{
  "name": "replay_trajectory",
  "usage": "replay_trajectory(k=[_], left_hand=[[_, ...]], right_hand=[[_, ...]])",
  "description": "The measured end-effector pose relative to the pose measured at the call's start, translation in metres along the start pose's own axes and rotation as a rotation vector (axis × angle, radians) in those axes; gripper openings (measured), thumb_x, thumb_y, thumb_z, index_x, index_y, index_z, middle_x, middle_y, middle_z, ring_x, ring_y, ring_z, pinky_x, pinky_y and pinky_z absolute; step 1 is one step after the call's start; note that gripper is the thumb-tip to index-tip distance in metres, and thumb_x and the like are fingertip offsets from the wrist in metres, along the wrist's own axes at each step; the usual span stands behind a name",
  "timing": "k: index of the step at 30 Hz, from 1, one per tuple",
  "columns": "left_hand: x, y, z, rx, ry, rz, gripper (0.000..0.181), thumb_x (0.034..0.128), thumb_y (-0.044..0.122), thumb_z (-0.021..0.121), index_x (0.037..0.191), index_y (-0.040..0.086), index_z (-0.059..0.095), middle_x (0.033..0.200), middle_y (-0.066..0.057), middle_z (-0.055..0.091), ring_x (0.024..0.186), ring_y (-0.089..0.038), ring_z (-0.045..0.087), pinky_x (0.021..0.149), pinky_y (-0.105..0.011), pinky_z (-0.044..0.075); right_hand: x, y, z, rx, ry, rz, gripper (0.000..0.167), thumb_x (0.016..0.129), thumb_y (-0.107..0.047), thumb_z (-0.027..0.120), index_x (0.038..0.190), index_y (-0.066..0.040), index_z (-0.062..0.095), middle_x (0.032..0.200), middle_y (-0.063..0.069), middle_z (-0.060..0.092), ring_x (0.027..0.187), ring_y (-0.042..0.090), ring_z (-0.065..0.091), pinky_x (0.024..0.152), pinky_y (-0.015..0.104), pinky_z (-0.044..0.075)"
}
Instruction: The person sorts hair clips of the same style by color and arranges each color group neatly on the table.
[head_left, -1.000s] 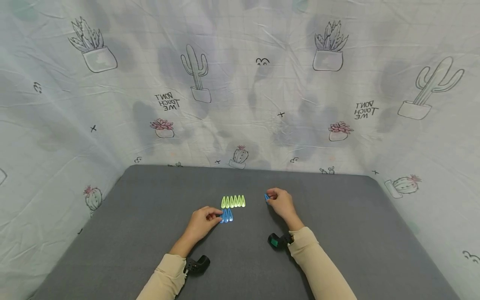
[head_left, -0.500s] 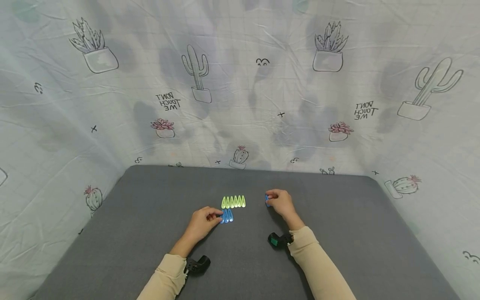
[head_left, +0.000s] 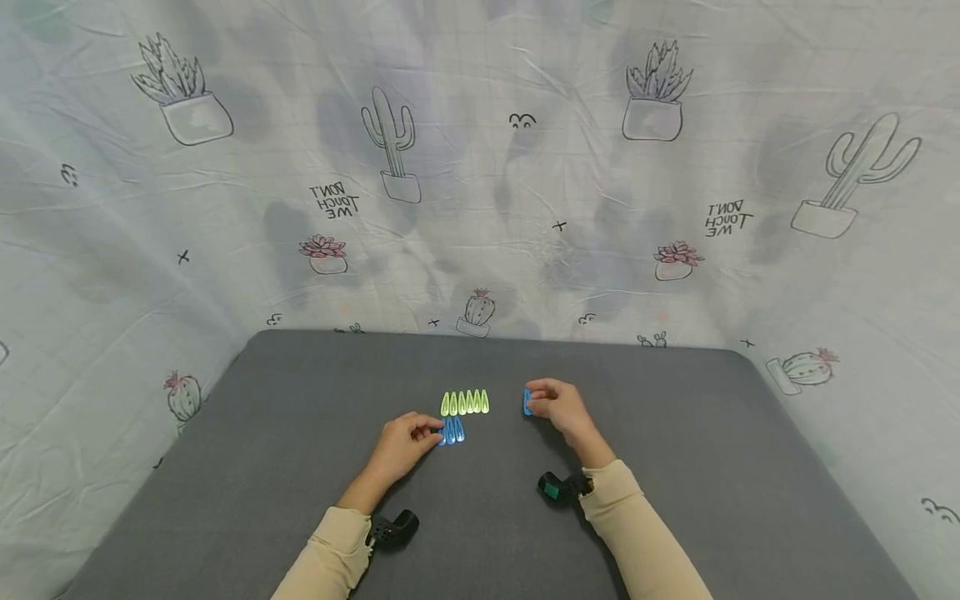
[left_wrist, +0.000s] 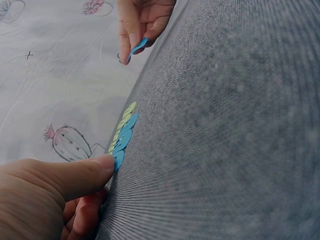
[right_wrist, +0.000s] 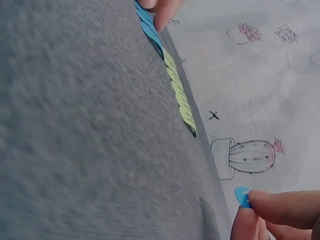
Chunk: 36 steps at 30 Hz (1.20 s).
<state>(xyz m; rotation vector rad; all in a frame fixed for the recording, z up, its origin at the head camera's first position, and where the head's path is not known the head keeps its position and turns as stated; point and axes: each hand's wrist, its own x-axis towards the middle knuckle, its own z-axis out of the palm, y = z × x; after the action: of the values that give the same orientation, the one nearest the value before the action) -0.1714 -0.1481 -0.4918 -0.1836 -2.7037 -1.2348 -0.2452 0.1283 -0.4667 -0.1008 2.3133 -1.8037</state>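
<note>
On the grey table, a row of several yellow-green snap hair clips point(head_left: 465, 402) lies side by side. Just in front of it is a shorter row of blue snap hair clips point(head_left: 459, 429). My left hand point(head_left: 403, 446) is at the left end of the blue row, thumb and fingertips pinching the outermost clip, which they partly cover. To the right of the rows, my right hand point(head_left: 566, 411) pinches a separate blue hair clip point(head_left: 527, 402) between thumb and fingers. In the right wrist view this held clip point(right_wrist: 242, 196) shows raised off the table.
The grey cloth-covered table point(head_left: 480, 533) extends around both hands. A white curtain point(head_left: 480, 167) printed with cacti stands behind it and along both sides. Each wrist wears a black camera, such as the left camera point(head_left: 395, 529).
My right hand turns the blue hair clip more upright and shifts it slightly left, with more of it showing. My left hand stays at the blue row.
</note>
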Motion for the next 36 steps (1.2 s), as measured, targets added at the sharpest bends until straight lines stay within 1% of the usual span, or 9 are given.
replay_trajectory(k=[4, 7, 14, 17, 24, 25, 31, 32, 36], left_hand=[[0.000, 0.001, 0.000, 0.003, -0.003, -0.008, 0.012, 0.0789, 0.013, 0.076, 0.091, 0.014, 0.075, 0.070, 0.007, 0.054, 0.062, -0.005, 0.048, 0.058, -0.023, 0.042], [0.001, 0.001, -0.001, 0.003, -0.005, -0.008, 0.012, 0.0790, 0.013, 0.076, 0.091, 0.014, 0.075, 0.070, 0.007, 0.054, 0.062, -0.005, 0.048, 0.058, -0.023, 0.042], [0.002, 0.002, -0.002, 0.005, -0.004, -0.006, 0.012, 0.0788, 0.013, 0.076, 0.090, 0.014, 0.075, 0.070, 0.008, 0.054, 0.062, -0.005, 0.048, 0.058, -0.023, 0.042], [0.002, 0.002, -0.002, 0.005, -0.003, -0.006, 0.012, 0.0788, 0.013, 0.076, 0.090, 0.014, 0.075, 0.070, 0.007, 0.055, 0.062, -0.005, 0.048, 0.058, -0.023, 0.042], [0.003, 0.003, -0.003, 0.003, -0.002, -0.007, 0.011, 0.0787, 0.013, 0.076, 0.090, 0.013, 0.075, 0.069, 0.007, 0.055, 0.061, -0.005, 0.048, 0.058, -0.023, 0.042], [0.003, 0.003, -0.003, 0.001, -0.002, -0.006, 0.011, 0.0789, 0.012, 0.076, 0.090, 0.013, 0.075, 0.069, 0.006, 0.055, 0.061, -0.005, 0.048, 0.058, -0.023, 0.042], [0.005, 0.000, -0.002, -0.008, -0.002, -0.001, 0.009, 0.0790, 0.012, 0.076, 0.088, 0.013, 0.075, 0.068, 0.006, 0.054, 0.060, -0.005, 0.047, 0.057, -0.023, 0.042], [0.005, 0.000, -0.002, -0.007, 0.000, 0.001, 0.010, 0.0788, 0.012, 0.076, 0.088, 0.013, 0.075, 0.068, 0.006, 0.054, 0.060, -0.005, 0.047, 0.056, -0.023, 0.042], [0.005, -0.001, -0.003, -0.002, 0.000, -0.002, 0.010, 0.0780, 0.012, 0.076, 0.088, 0.013, 0.075, 0.068, 0.006, 0.054, 0.060, -0.004, 0.047, 0.057, -0.023, 0.042]], right_hand=[[-0.002, 0.000, 0.006, 0.005, -0.047, -0.019, 0.036, 0.085, 0.001, 0.065, 0.120, 0.007, 0.060, 0.089, 0.009, 0.060, 0.077, 0.014, 0.060, 0.076, 0.034, 0.053], [-0.004, -0.002, 0.011, -0.030, -0.073, -0.041, 0.035, 0.085, 0.001, 0.065, 0.119, 0.007, 0.061, 0.087, 0.008, 0.061, 0.075, 0.013, 0.060, 0.074, 0.032, 0.053], [-0.007, -0.009, 0.029, -0.071, -0.119, -0.077, 0.033, 0.083, 0.003, 0.066, 0.116, 0.005, 0.063, 0.088, 0.012, 0.062, 0.075, 0.014, 0.058, 0.074, 0.033, 0.053], [-0.008, -0.010, 0.038, -0.092, -0.135, -0.082, 0.032, 0.082, 0.004, 0.066, 0.115, 0.004, 0.064, 0.087, 0.011, 0.062, 0.074, 0.014, 0.058, 0.072, 0.032, 0.053], [-0.010, -0.013, 0.056, -0.128, -0.178, -0.100, 0.031, 0.084, 0.003, 0.065, 0.114, 0.003, 0.064, 0.088, 0.012, 0.062, 0.071, 0.012, 0.058, 0.069, 0.031, 0.054], [-0.014, -0.018, 0.057, -0.130, -0.186, -0.101, 0.031, 0.084, 0.003, 0.064, 0.115, 0.005, 0.063, 0.089, 0.014, 0.063, 0.071, 0.015, 0.060, 0.070, 0.033, 0.055], [-0.012, -0.020, 0.070, -0.181, -0.199, -0.111, 0.031, 0.084, 0.001, 0.065, 0.115, 0.002, 0.065, 0.089, 0.012, 0.064, 0.072, 0.015, 0.062, 0.067, 0.032, 0.055], [-0.009, -0.016, 0.072, -0.195, -0.196, -0.120, 0.031, 0.083, 0.001, 0.066, 0.114, 0.001, 0.066, 0.088, 0.010, 0.064, 0.070, 0.013, 0.062, 0.065, 0.030, 0.054], [-0.008, -0.016, 0.080, -0.271, -0.183, -0.154, 0.028, 0.082, 0.001, 0.067, 0.111, 0.000, 0.068, 0.084, 0.007, 0.065, 0.068, 0.011, 0.061, 0.060, 0.027, 0.052]])
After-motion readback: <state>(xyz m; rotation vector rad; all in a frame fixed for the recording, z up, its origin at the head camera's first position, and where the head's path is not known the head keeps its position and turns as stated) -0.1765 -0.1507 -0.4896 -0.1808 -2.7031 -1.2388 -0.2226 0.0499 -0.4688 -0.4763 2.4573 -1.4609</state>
